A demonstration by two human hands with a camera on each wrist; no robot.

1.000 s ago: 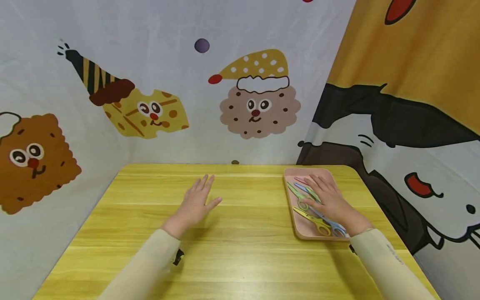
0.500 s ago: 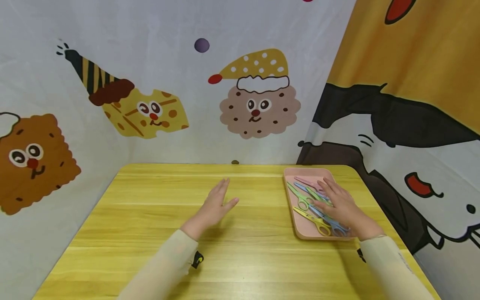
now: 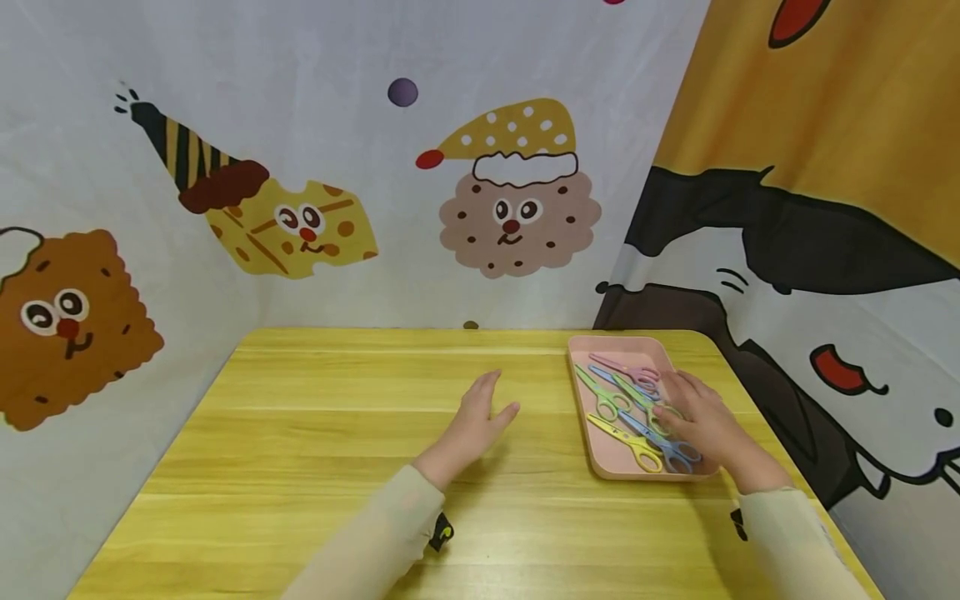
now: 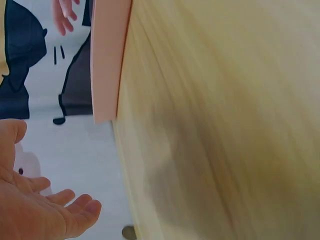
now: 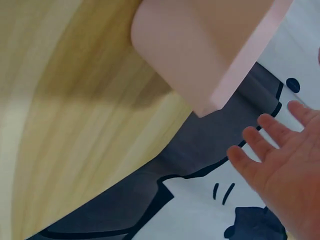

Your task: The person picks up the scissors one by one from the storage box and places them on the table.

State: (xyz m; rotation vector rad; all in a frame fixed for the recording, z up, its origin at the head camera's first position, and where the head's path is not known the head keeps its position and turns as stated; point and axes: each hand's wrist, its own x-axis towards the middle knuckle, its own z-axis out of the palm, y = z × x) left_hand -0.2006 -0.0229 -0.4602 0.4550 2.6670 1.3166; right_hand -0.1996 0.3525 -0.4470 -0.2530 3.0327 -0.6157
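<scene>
A pink tray [image 3: 609, 465] lies on the right part of the table, with several pairs of scissors in it. Yellow scissors [image 3: 626, 439] and blue scissors [image 3: 678, 454] are nearest its front end; green scissors [image 3: 604, 398] and pink scissors [image 3: 628, 370] lie farther back. My right hand [image 3: 701, 418] hovers over the tray's right edge, fingers loosely bent and holding nothing. Left of the tray, my left hand [image 3: 472, 427] is in the air above the table, thumb apart from the fingers and nothing in it. In the left wrist view the tray's side wall [image 4: 107, 60] shows beyond that hand.
The wooden table [image 3: 315, 417] fills the lower view. Behind it hangs a white curtain [image 3: 337, 67] printed with cartoon figures, and at the right another printed cloth [image 3: 862, 250] runs along the table's side.
My left hand has moved to the right across the table, toward the tray. My right hand has shifted right and a little nearer to me, uncovering more scissors. The tray has stayed put.
</scene>
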